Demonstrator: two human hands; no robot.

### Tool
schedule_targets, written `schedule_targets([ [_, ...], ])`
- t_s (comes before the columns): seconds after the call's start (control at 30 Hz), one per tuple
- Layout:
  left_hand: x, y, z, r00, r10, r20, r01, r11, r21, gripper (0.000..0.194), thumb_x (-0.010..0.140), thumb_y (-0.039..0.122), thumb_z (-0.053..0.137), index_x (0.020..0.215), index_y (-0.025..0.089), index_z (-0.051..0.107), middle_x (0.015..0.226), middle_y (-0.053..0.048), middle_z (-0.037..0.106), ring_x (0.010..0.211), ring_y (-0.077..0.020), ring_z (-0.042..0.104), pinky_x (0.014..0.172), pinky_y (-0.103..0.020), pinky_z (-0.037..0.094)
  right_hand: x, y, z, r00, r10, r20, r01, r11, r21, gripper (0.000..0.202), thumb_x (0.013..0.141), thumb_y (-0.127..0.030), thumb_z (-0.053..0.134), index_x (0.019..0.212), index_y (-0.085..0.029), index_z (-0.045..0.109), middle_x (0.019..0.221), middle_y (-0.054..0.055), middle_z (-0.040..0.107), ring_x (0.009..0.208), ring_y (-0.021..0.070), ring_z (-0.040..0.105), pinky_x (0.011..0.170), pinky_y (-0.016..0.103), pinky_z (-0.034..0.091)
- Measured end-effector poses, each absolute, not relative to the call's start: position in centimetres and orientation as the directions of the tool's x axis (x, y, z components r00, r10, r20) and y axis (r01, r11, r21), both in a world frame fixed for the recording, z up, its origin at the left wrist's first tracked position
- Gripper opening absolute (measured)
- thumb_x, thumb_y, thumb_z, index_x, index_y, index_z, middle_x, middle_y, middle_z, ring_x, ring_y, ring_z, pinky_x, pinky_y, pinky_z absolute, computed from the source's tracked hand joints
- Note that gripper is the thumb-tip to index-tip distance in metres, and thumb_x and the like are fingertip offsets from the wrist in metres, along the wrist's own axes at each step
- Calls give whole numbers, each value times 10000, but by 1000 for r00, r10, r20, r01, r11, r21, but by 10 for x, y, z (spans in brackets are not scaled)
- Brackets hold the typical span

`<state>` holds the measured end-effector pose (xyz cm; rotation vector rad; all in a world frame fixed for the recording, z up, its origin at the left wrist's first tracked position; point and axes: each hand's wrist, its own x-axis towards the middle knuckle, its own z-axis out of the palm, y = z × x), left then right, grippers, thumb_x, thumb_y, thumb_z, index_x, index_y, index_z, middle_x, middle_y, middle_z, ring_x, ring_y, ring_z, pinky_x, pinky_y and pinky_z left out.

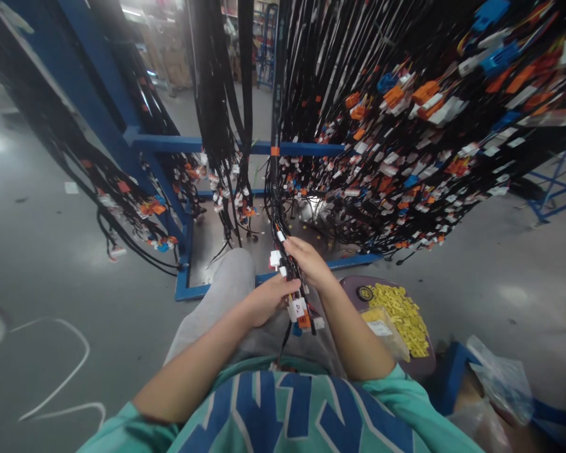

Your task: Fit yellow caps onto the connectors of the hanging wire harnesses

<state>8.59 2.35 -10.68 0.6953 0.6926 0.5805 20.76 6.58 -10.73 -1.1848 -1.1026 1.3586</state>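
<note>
A black wire harness (pixel 275 182) hangs down from above, with an orange tape band round it, and ends between my two hands. My left hand (pixel 270 299) is closed round its lower end, just above white, orange and blue connectors (pixel 304 319). One white connector there carries a handwritten mark. Higher up and to the right, my right hand (pixel 306 259) is closed on the same bundle, thumb and fingers at the wires. A white connector (pixel 275 258) sticks out on the left of the bundle. The fingertips of both hands are partly hidden.
Many harnesses with connectors (pixel 391 170) hang on the right, others (pixel 221 126) on the left. A blue metal frame (pixel 183 280) stands round them. A stool (pixel 427 365) at my right bears yellow parts (pixel 399 314), a black tape roll (pixel 365 293) and a plastic bag (pixel 387 330).
</note>
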Motion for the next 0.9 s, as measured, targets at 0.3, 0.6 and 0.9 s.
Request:
schedule_targets([
  [0.3,59,38,-93,559,732,-391,218,325,920,361,759,389,533,504,139,587,477,-31,560,456,-126,513,490,-219,377,214,62,-112,-154,953,-260,-487,-302,-819,262,545,-277,745,723,-148,603,573,-37,589,489,73,514,483,184,412],
  [0.6,66,57,-91,355,881,-312,-181,393,902,324,687,452,609,730,135,557,628,-9,569,497,-99,554,435,-193,447,216,56,-112,-217,938,-269,-555,-346,-757,245,566,-262,731,740,-151,598,566,-28,588,472,84,518,456,192,434],
  [0.9,79,56,-97,419,846,-329,-350,485,801,197,647,251,684,727,124,557,588,19,549,511,-83,530,514,-244,514,218,53,-112,-176,949,-260,-526,-314,-791,224,560,-272,737,687,-151,599,617,-27,602,533,75,531,544,184,441],
])
